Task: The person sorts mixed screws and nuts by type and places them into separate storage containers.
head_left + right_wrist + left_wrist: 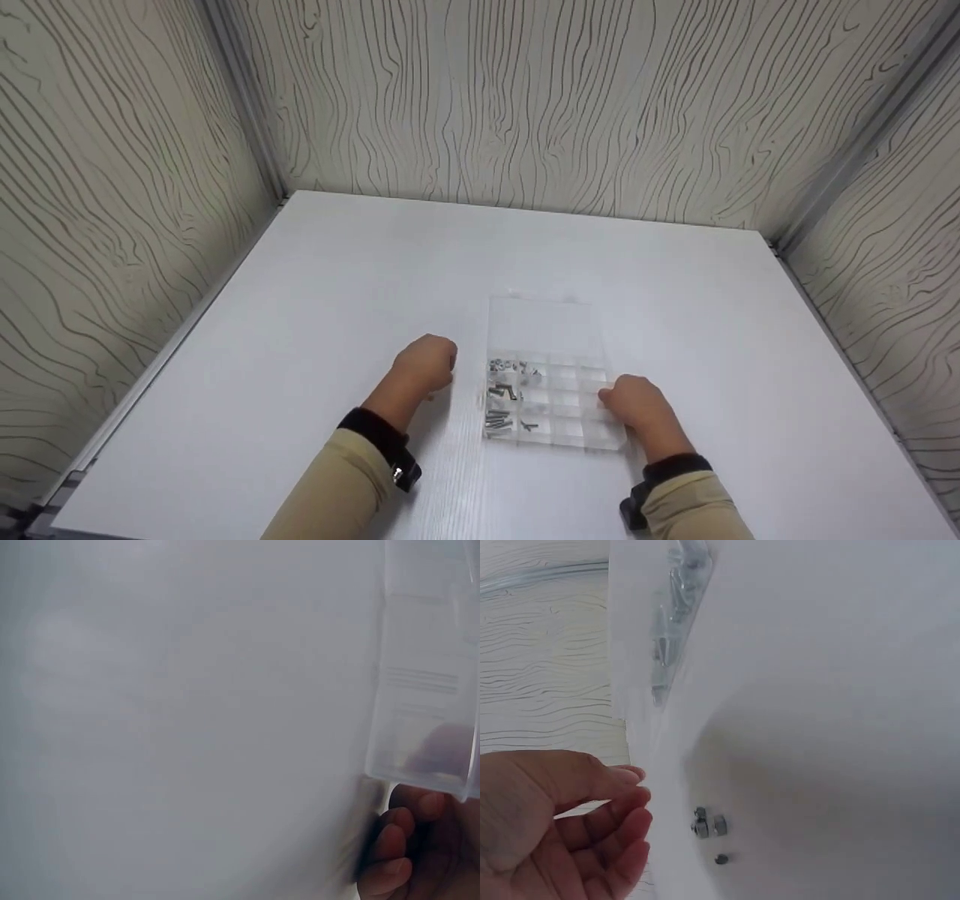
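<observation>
A clear plastic compartment box lies on the white table, its lid folded back away from me. Bolts and small nuts fill some cells on its left side. My right hand grips the right wall, with the thumb showing through the plastic in the right wrist view. Left of the box, my left hand hovers over the table, fingers loosely bent, thumb tip close to the index fingertip. Nothing shows between them. Several loose nuts lie on the table near those fingertips.
The white table is enclosed by wood-grain patterned panels at the back and both sides. Grey metal posts stand at the corners. Most of the box's right-hand cells show bare plastic.
</observation>
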The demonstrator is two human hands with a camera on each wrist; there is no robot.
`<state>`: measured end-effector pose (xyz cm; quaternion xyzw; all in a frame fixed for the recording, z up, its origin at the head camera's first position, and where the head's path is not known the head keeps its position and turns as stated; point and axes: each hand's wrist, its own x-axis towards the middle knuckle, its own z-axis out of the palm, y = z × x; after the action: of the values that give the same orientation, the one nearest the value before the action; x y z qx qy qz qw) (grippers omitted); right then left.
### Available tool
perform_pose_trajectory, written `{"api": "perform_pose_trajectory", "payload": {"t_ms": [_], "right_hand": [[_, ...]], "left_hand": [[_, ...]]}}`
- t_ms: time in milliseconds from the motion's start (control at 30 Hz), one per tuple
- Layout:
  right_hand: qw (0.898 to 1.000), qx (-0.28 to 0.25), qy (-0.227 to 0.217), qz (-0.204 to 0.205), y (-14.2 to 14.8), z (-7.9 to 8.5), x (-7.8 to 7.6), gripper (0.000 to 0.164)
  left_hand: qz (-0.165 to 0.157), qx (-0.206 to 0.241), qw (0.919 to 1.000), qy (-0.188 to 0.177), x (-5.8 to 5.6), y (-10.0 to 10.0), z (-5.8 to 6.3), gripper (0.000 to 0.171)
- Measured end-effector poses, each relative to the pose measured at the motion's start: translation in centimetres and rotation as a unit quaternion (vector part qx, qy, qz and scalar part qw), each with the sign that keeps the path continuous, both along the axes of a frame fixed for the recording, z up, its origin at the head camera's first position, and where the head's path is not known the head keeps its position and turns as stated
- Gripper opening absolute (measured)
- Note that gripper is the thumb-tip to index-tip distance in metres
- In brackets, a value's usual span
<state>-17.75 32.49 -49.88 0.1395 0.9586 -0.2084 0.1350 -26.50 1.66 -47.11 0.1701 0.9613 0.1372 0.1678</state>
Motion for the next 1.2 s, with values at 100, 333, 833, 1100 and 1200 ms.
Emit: {"api": "perform_pose_trajectory", "payload": {"t_ms": [100, 333, 833, 1100, 1200], "right_hand": [[1.000, 0.001, 0.001, 0.001, 0.0, 0.0, 0.0, 0.031], [1.000, 0.001, -0.004, -0.005, 0.0, -0.2, 0.0, 0.031], [1.000, 0.002, -0.024, -0.016, -0.2, 0.2, -0.1, 0.033], [1.000, 0.005, -0.020, -0.013, -0.1, 0.1, -0.1, 0.032], [1.000, 0.001, -0.019, -0.014, -0.1, 0.1, -0.1, 0.032]], "left_hand": [[0.013, -0.028, 0.9995, -0.001, 0.1, -0.6, -0.1, 0.016], [0.017, -0.047, 0.9987, -0.006, 0.3, -1.3, -0.5, 0.021], [0.012, -0.054, 0.9985, -0.008, -0.2, -1.3, -1.5, 0.027], [-0.005, -0.002, 0.9997, 0.025, -0.4, 0.4, -0.5, 0.013], [-0.019, 0.028, 0.9986, 0.041, -0.4, 1.4, 0.0, 0.014]]}}
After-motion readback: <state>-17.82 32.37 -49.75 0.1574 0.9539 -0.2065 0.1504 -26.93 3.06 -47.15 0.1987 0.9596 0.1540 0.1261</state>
